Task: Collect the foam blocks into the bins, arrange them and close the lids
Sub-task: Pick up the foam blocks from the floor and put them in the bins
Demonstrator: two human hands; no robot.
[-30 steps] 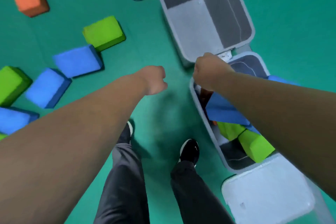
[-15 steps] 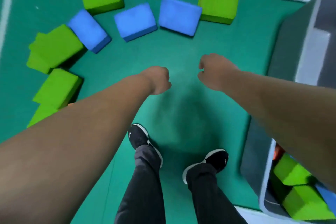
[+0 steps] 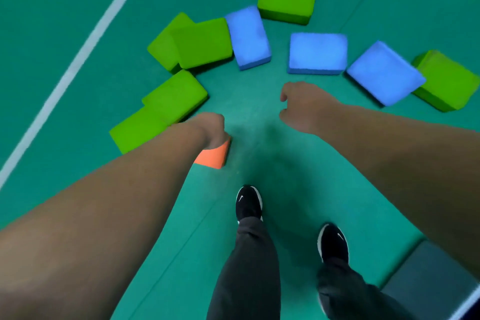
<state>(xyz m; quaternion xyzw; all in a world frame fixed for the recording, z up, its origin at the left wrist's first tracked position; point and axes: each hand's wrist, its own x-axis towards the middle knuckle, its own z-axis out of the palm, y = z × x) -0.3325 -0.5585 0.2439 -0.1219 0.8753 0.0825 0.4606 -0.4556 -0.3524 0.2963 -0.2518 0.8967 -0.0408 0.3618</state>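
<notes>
Open floor [image 3: 255, 101] inside arc of blocks [image 3: 318, 53]

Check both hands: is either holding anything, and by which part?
Nothing is held. The left hand and right hand are curled, empty; the orange block just lies on the floor under the left one.
</notes>
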